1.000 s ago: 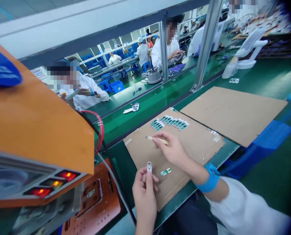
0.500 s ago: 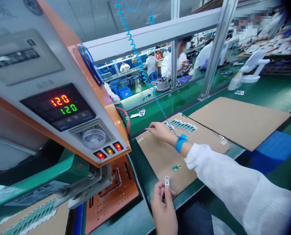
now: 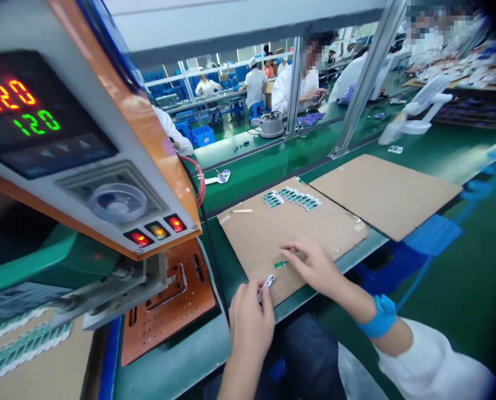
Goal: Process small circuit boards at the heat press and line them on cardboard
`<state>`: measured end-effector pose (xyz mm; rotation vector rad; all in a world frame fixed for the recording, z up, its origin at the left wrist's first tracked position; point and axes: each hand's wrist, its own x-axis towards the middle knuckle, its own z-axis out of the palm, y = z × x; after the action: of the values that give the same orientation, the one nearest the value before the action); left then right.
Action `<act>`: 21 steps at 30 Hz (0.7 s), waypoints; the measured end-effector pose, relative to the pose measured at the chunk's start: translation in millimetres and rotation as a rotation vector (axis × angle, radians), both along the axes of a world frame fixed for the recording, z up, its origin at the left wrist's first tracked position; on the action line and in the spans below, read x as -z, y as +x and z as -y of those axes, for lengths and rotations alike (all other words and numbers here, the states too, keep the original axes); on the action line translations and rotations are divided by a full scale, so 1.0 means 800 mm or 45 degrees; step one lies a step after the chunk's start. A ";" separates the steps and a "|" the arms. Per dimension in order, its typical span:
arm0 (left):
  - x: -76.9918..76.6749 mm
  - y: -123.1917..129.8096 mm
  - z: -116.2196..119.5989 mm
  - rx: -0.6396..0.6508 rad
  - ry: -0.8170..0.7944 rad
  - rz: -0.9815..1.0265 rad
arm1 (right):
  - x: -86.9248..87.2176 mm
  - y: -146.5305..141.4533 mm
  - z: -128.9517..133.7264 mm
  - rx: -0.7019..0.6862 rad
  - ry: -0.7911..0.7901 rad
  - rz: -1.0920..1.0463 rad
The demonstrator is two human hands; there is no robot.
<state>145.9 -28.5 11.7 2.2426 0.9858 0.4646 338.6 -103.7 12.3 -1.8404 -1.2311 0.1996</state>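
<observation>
My left hand (image 3: 254, 316) is closed on a small white plastic part (image 3: 267, 282) near the front edge of the cardboard sheet (image 3: 248, 239). Just beyond it, a green circuit board (image 3: 280, 264) lies on the cardboard. My right hand (image 3: 310, 264), with a blue strap (image 3: 381, 316) on its wrist, hovers beside that board, its fingers apart and nothing seen between them. Farther back on the sheet are several white parts with green boards (image 3: 300, 197). A thin pale tool (image 3: 242, 211) rests at the sheet's far left.
At the left stands an orange and white machine (image 3: 160, 150) with lit displays, above an orange perforated plate (image 3: 168, 311). A second cardboard sheet (image 3: 385, 194) lies at the right, a white fan (image 3: 426, 105) behind it. People in white sit beyond the metal frame.
My right hand has come back from the far left of the cardboard to the green board, and the pale tool now lies there. My left hand has tilted the white part. The view has shifted.
</observation>
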 end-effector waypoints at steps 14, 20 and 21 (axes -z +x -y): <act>-0.005 0.042 -0.015 0.239 0.091 -0.160 | 0.029 0.022 0.015 0.133 -0.091 0.367; 0.003 0.060 -0.015 0.284 0.277 -0.143 | 0.041 0.016 0.022 0.255 0.028 0.348; 0.006 0.057 -0.015 0.277 0.306 -0.113 | 0.043 0.013 0.023 0.266 0.058 0.346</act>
<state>191.2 -16.8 7.0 2.5715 0.7494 0.4079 349.1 -121.8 -21.7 -1.9866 -1.2011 -0.1992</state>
